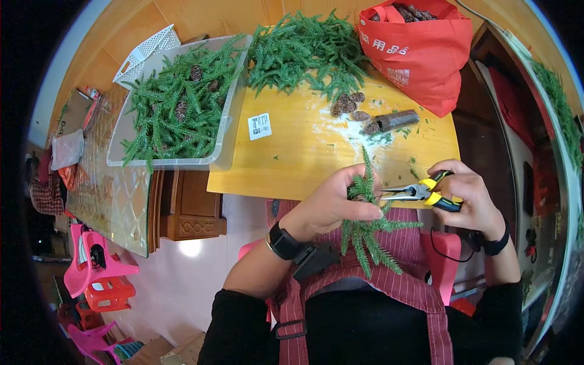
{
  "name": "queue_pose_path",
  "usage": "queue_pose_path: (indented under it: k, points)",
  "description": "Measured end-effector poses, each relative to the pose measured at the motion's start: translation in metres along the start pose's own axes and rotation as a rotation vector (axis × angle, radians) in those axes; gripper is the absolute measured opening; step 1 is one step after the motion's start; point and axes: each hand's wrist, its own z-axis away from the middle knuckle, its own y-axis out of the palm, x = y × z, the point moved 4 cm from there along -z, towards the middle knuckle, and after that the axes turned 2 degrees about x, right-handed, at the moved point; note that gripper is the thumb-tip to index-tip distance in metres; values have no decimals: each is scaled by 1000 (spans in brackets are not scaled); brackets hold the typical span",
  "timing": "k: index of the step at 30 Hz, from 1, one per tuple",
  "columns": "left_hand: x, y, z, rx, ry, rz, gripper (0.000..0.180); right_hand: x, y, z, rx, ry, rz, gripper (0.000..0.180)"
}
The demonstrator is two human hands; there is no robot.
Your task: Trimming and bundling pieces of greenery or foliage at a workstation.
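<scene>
My left hand (340, 204) is closed round an artificial green pine sprig (372, 234), its needled twigs sticking out above and below the fingers. A bit of brown, seemingly a pine cone, shows between thumb and fingers. In my right hand (465, 194) is a pair of long-nose pliers (420, 192) with yellow and black handles. The jaws point left and reach the sprig beside my left fingertips; what they pinch is too small to make out. Both hands are just over the near edge of the yellow table (292, 158).
Left stands a clear plastic bin (222, 140) of sprigs with pine cones. Loose green sprigs (304, 52) are heaped at the back, beside a red bag (420, 58) of cones. Several cones (344, 106), a brown tube (398, 120), white powder and a white label (260, 126) lie on the table.
</scene>
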Motion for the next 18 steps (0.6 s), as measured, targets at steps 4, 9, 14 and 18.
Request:
queue_pose_path:
  k: [4, 9, 14, 18]
  points:
    - [3, 1, 1, 32, -44, 39, 43, 3, 2, -5, 7, -83, 51, 19]
    - [6, 6, 3, 139, -140, 109, 49, 0, 5, -10, 39, -142, 33, 18]
    - [9, 5, 3, 158, -134, 118, 48, 1, 5, -10, 55, -203, 31, 18]
    - [1, 1, 1, -5, -25, 37, 41, 2, 7, -7, -9, -131, 28, 19]
